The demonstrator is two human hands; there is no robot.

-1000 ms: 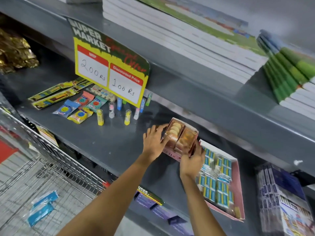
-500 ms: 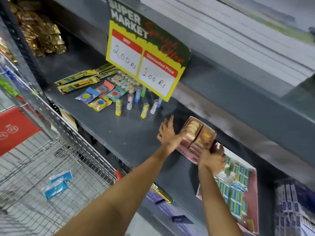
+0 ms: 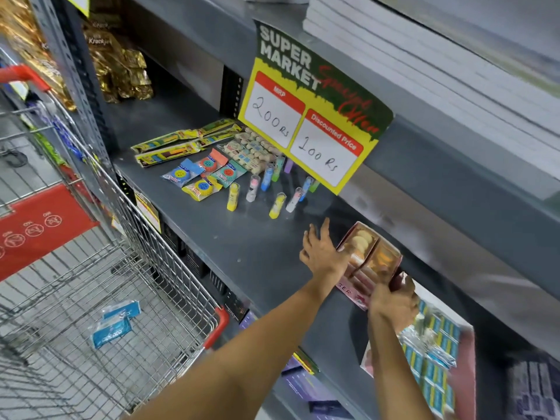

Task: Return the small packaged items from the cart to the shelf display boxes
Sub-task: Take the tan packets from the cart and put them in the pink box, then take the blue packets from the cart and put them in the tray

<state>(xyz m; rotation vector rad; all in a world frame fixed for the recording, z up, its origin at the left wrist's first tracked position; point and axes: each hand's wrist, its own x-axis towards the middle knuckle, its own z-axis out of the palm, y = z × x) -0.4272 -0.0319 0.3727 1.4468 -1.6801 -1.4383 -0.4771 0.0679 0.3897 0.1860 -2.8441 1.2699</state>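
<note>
A pink display box [image 3: 372, 262] with two compartments of small round packaged items stands tilted on the grey shelf [image 3: 251, 253]. My left hand [image 3: 322, 253] presses flat against its left side, fingers spread. My right hand [image 3: 394, 301] grips its near right corner. Beside it on the right lies a second pink display box [image 3: 463, 386] filled with blue and yellow packets. Two blue packets [image 3: 113, 324] lie on the floor of the wire cart [image 3: 145, 268] at the lower left.
Loose sharpener packets [image 3: 201, 177], small tubes [image 3: 233, 192] and ruler packs [image 3: 169, 147] lie further left on the shelf. A yellow price sign [image 3: 306, 122] hangs from the upper shelf edge. Stacked notebooks [image 3: 424, 47] sit above, gold snack bags [image 3: 121, 65] at the far left.
The view has swung left and down toward the cart. Both hands stay on the two-compartment box, which has barely shifted on the shelf.
</note>
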